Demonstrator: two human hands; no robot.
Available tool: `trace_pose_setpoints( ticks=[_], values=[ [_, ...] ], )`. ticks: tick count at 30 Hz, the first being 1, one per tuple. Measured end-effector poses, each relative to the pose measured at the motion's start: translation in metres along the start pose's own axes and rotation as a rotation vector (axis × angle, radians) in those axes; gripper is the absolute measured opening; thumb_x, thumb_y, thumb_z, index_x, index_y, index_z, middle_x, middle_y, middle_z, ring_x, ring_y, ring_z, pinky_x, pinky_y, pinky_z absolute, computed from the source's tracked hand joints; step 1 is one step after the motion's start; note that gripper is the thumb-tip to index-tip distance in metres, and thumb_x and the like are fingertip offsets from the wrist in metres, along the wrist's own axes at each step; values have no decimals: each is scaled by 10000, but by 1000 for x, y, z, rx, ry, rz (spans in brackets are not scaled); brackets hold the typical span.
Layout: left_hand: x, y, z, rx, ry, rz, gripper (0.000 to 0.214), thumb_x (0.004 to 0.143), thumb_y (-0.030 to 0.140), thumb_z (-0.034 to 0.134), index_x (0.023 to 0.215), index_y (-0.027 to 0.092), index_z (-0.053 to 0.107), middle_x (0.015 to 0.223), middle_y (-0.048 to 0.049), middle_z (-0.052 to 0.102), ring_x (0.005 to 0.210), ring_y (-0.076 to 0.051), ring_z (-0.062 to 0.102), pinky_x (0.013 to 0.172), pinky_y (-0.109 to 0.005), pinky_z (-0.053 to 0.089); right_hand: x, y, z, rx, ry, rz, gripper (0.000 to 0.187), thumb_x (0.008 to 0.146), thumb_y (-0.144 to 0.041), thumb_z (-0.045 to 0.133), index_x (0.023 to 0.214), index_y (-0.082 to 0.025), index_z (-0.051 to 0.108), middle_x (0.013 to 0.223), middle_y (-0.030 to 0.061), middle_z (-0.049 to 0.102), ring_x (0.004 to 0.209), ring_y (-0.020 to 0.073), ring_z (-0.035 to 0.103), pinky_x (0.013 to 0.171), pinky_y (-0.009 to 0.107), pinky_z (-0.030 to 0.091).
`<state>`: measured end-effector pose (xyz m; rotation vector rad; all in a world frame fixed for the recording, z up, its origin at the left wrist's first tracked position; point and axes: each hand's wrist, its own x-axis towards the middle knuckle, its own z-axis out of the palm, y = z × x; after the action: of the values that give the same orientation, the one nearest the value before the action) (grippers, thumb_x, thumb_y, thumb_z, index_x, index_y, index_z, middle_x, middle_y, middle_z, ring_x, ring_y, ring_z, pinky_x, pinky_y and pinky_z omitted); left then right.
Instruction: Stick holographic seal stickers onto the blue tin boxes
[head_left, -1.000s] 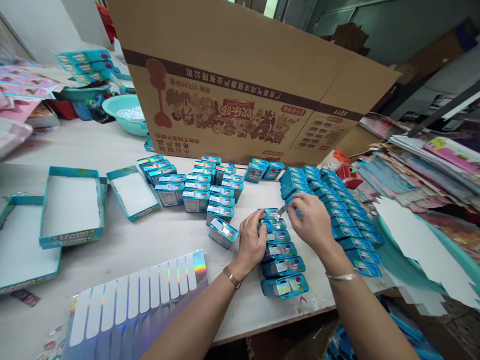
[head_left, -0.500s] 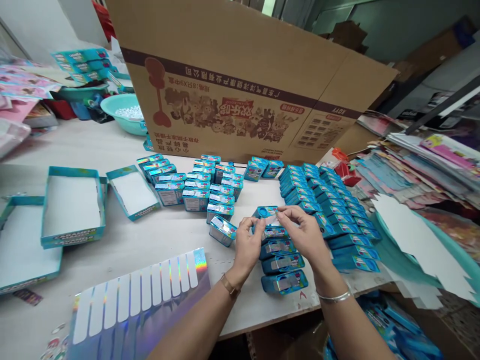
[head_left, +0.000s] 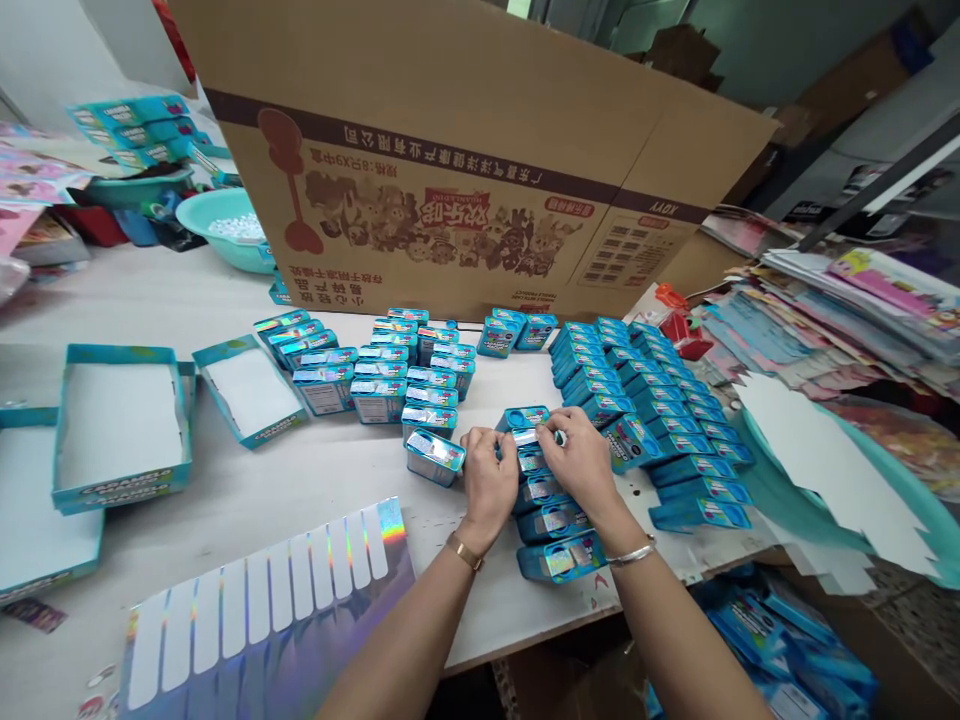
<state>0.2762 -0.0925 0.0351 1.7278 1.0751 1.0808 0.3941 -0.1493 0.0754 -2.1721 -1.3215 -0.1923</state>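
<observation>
My left hand (head_left: 489, 482) and my right hand (head_left: 579, 462) meet over a row of small blue boxes, fingertips pinched on the two ends of a shiny sticker strip (head_left: 526, 437). The strip lies along the top of one box, partly hidden by my fingers. Another blue box (head_left: 523, 417) stands just behind it. Nearer me in the row, a blue box (head_left: 561, 557) has a silvery sticker across its top. A sheet of holographic stickers (head_left: 285, 610) lies left of my forearm, with several white gaps where strips are gone.
Grouped blue boxes with shiny tops (head_left: 379, 398) stand to the left, packed rows (head_left: 671, 440) to the right. Shallow open trays (head_left: 124, 480) lie far left. A large carton (head_left: 450, 130) stands behind. White card sheets (head_left: 825, 470) rest over a green basin (head_left: 911, 500).
The sticker strip, held above the row before, is now down on a box top. Both hands have lowered and closed in around it. The view has shifted slightly.
</observation>
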Motion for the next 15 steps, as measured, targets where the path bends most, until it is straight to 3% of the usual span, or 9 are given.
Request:
trace_pose_setpoints(
  ticks=[4,6,10,13,15],
  values=[
    [-2,-5,4,-81,-31,-119,220,898,220,539,683,211,588,774,-20,561,851,-217,567,817,-352,456,1,9,8,89,-15,52,209,849,-343,558,673,-235,590,970,67,603,850,213,621,745,327,491],
    [-2,-7,5,-156,-58,-192,226,896,255,543,684,203,602,773,-14,577,817,-201,584,804,-337,465,0,15,11,151,-6,79,135,820,-359,579,782,-229,593,973,67,599,842,219,617,755,346,507],
    [2,-14,12,-235,-109,-318,233,909,319,538,737,187,624,825,-29,639,837,-193,621,819,-331,493,0,22,17,197,13,72,307,806,-340,575,1078,-201,551,1050,95,621,922,244,625,800,392,532],
    [-1,-15,17,-238,-109,-373,103,887,239,555,898,171,632,922,-67,687,910,-216,657,863,-374,521,3,26,20,205,14,24,323,806,-258,529,1123,-206,557,1094,110,621,1055,266,611,885,438,526],
    [-14,-10,11,-231,-98,-384,174,826,123,572,988,156,626,1025,-105,696,995,-235,664,932,-412,517,6,26,15,212,10,2,350,800,-212,494,1140,-200,572,1094,120,615,1026,264,623,875,450,536]
  ],
)
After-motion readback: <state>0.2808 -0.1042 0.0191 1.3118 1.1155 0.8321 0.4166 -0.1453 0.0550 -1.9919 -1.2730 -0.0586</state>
